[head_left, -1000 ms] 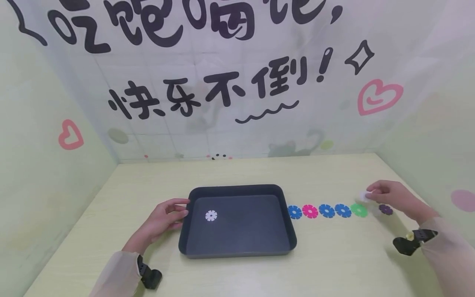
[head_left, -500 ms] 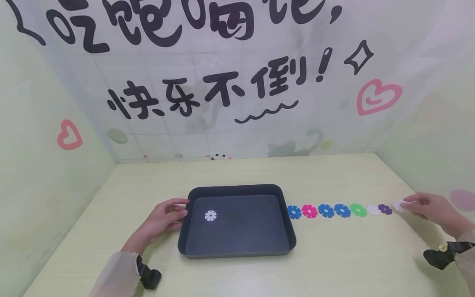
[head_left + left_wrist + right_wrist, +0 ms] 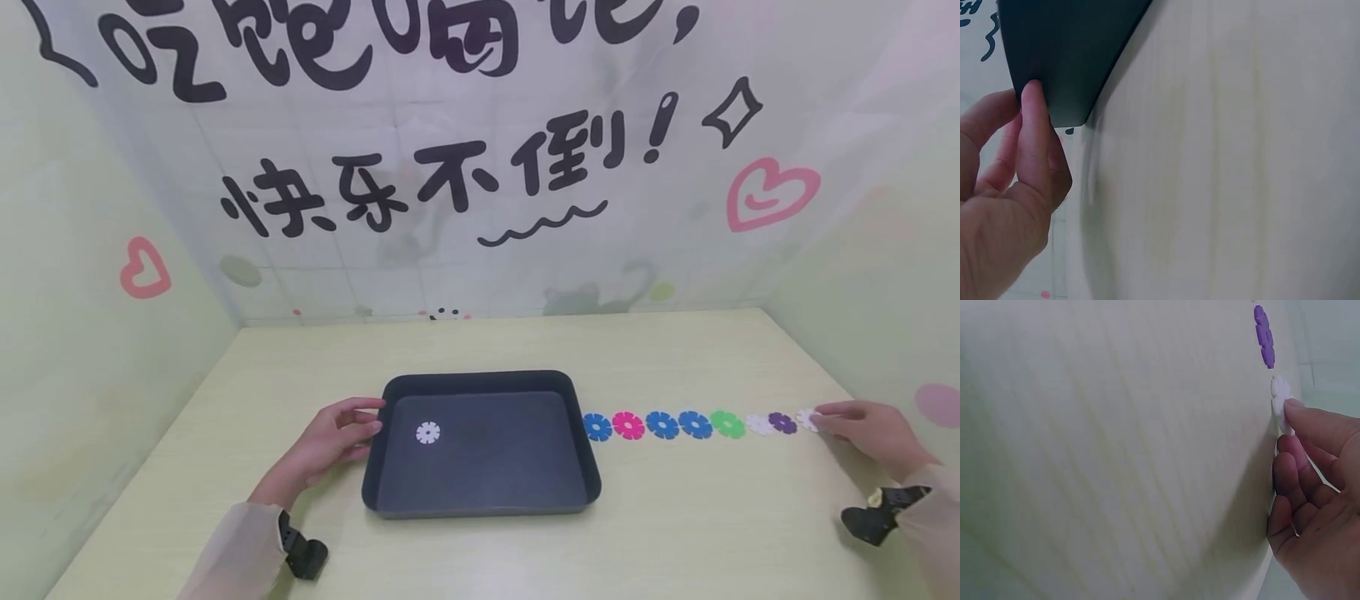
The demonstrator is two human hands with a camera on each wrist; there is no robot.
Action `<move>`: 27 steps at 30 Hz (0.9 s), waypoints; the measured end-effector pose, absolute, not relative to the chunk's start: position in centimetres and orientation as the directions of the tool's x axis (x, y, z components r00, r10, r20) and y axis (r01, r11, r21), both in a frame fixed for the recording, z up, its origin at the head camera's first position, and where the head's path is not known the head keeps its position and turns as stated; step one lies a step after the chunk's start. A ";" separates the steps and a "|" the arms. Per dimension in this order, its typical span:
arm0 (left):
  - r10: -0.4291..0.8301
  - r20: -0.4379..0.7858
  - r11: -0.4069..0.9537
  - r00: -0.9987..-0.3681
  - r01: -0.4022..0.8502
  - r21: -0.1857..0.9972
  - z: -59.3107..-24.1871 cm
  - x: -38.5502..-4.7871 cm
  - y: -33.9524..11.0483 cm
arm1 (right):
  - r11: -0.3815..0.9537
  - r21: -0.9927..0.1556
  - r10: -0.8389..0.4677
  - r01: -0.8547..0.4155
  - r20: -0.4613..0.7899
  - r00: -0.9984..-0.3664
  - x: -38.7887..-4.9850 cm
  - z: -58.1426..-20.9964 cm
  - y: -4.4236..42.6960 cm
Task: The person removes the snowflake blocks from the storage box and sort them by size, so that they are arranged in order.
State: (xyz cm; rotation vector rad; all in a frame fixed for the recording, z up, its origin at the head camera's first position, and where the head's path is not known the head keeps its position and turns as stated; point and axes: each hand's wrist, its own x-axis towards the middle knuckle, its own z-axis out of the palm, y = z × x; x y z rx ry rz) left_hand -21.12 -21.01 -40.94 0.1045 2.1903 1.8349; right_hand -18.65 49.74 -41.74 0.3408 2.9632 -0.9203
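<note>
My left hand (image 3: 333,440) holds the left wall of a dark baking tray (image 3: 487,510). In the left wrist view, the thumb (image 3: 1035,119) lies against the tray's outer wall and the index finger meets its rim. One white snowflake disc (image 3: 428,432) lies inside the tray at the left. Over at the right end of a row of discs, my right hand (image 3: 873,429) pinches another white snowflake disc (image 3: 1279,400) between thumb and fingers, at the table surface. Just left of it lies a purple snowflake disc (image 3: 782,422), with a small gap between them.
The row runs right from the tray: a blue disc (image 3: 597,427), a pink disc (image 3: 628,426), two more blue discs (image 3: 663,425), a green disc (image 3: 727,424) and a white disc (image 3: 759,425). Pale walls (image 3: 450,275) with printing enclose the table (image 3: 525,558).
My right hand has moved right and down, carrying the white disc from above the row to its right end past the purple disc. The left hand and tray stay put.
</note>
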 end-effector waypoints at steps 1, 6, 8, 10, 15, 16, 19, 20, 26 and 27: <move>0.235 -0.166 0.192 -0.958 -0.122 0.974 -40.9 -21.1 -21.0 | 0.805 -0.555 0.201 0.211 -0.081 -0.976 -18.7 -41.8 49.7; 0.243 -0.159 0.194 -0.957 -0.113 0.975 -40.9 -21.2 -21.1 | 0.808 -0.556 0.189 0.194 -0.068 -0.980 -18.9 -42.2 49.7; 0.243 -0.162 0.193 -0.957 -0.116 0.974 -41.0 -21.2 -21.1 | 0.808 -0.558 0.188 0.189 -0.060 -0.980 -18.9 -42.4 49.8; 0.246 -0.162 0.197 -0.956 -0.114 0.974 -41.1 -21.3 -21.1 | 0.800 -0.569 0.188 0.191 -0.064 -0.980 -18.9 -42.5 49.9; 0.245 -0.163 0.205 -0.956 -0.113 0.972 -41.2 -21.4 -21.1 | 0.788 -0.578 0.231 0.211 -0.040 -0.972 -18.4 -41.9 49.1; 0.243 -0.165 0.205 -0.956 -0.116 0.972 -41.3 -21.4 -21.1 | 0.787 -0.581 0.236 0.207 -0.027 -0.971 -18.3 -41.7 48.8; 0.238 -0.165 0.206 -0.957 -0.116 0.972 -41.3 -21.4 -21.0 | 0.791 -0.593 0.201 0.148 0.024 -0.979 -18.4 -40.7 47.2; 0.234 -0.167 0.205 -0.958 -0.120 0.971 -41.3 -21.4 -21.0 | 0.793 -0.599 0.176 0.116 0.042 -0.984 -18.6 -40.3 46.4; 0.234 -0.168 0.195 -0.958 -0.123 0.973 -41.5 -21.5 -21.1 | 0.782 -0.621 0.015 -0.059 0.113 -0.993 -20.2 -38.1 40.6; 0.234 -0.167 0.194 -0.958 -0.123 0.973 -41.5 -21.5 -21.1 | 0.779 -0.620 -0.015 -0.093 0.130 -0.991 -20.4 -37.7 39.5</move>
